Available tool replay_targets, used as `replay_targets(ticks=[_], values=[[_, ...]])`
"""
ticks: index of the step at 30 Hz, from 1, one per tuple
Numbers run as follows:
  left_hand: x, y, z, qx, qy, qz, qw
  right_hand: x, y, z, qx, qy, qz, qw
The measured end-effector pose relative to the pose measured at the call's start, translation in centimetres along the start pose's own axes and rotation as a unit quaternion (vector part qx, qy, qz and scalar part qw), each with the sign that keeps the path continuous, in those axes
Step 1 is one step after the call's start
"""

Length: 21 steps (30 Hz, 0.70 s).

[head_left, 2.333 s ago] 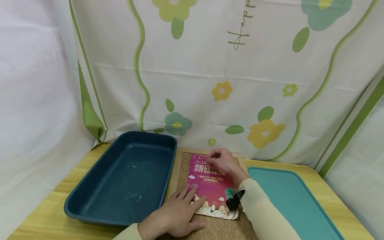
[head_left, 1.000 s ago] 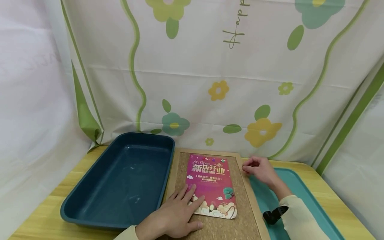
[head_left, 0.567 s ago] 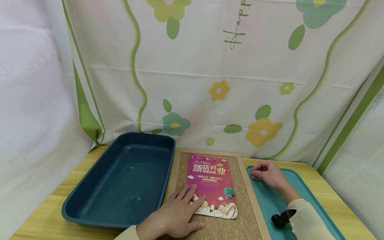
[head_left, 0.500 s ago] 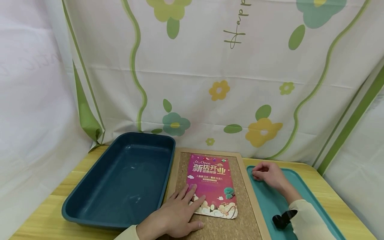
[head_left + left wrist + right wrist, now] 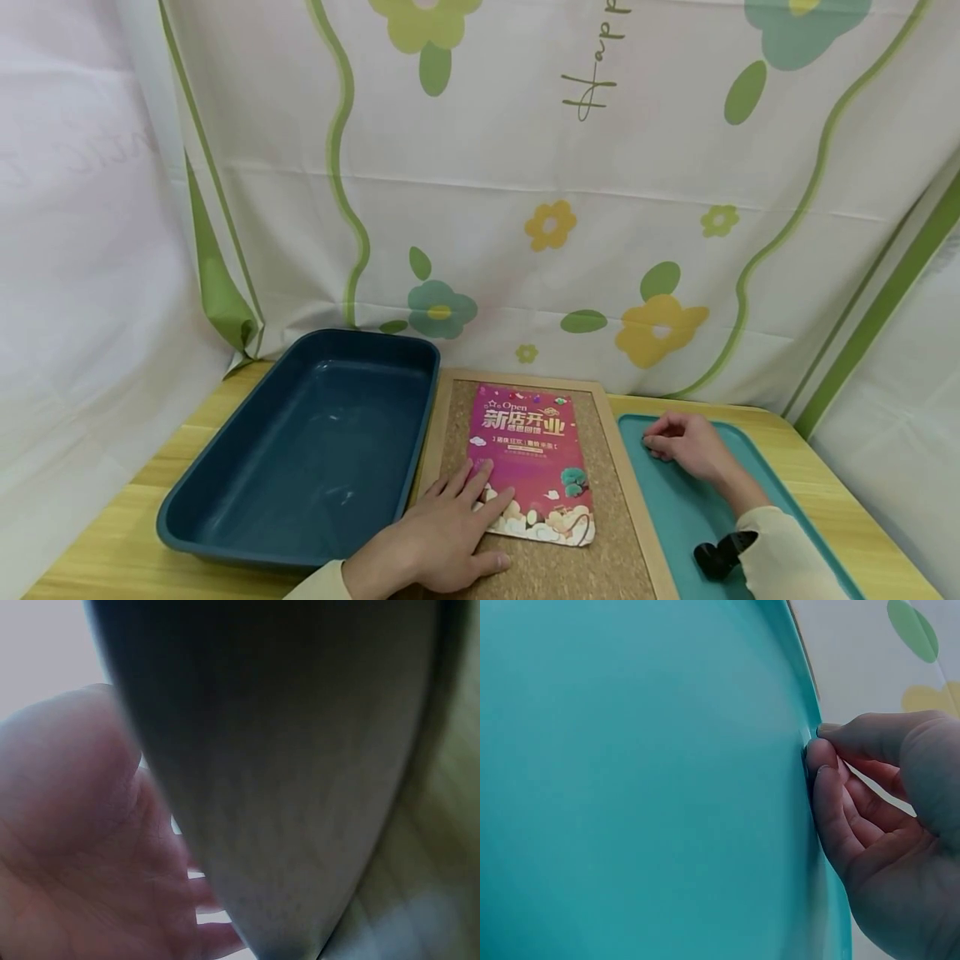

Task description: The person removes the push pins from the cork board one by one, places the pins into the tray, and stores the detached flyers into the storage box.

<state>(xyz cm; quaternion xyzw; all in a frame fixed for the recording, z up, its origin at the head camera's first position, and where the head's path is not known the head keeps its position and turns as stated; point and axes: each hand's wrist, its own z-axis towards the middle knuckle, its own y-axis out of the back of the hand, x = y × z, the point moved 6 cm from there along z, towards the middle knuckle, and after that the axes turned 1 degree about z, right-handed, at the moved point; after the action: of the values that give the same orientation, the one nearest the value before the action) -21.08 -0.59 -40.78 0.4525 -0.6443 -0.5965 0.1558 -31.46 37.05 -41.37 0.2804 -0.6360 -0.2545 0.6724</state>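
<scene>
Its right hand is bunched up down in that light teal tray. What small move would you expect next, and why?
Probably the right hand loosens its fingertips and lifts off the teal tray. They are pressed together against the tray floor, as if setting something tiny down, though it is too small to see. The left hand lies flat on the flyer, pinning it to the cork board.

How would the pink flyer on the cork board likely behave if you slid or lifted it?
The pink flyer looks thin and probably floppy; its near corner curls slightly. It seems light, so it might shift easily, which may be why the left hand presses it flat onto the cork board.
</scene>
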Motion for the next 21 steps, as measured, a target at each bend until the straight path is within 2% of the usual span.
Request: replay_targets(ticks=[16,21], values=[[-0.02,0.07,0.04,0.003,-0.001,0.004,1.0000,-1.00,-0.01,0.00,0.007,-0.037,0.050,0.998],[-0.06,0.07,-0.07,0.000,-0.001,0.003,1.0000,-0.87,0.03,-0.24,0.009,-0.033,0.054,0.998]])
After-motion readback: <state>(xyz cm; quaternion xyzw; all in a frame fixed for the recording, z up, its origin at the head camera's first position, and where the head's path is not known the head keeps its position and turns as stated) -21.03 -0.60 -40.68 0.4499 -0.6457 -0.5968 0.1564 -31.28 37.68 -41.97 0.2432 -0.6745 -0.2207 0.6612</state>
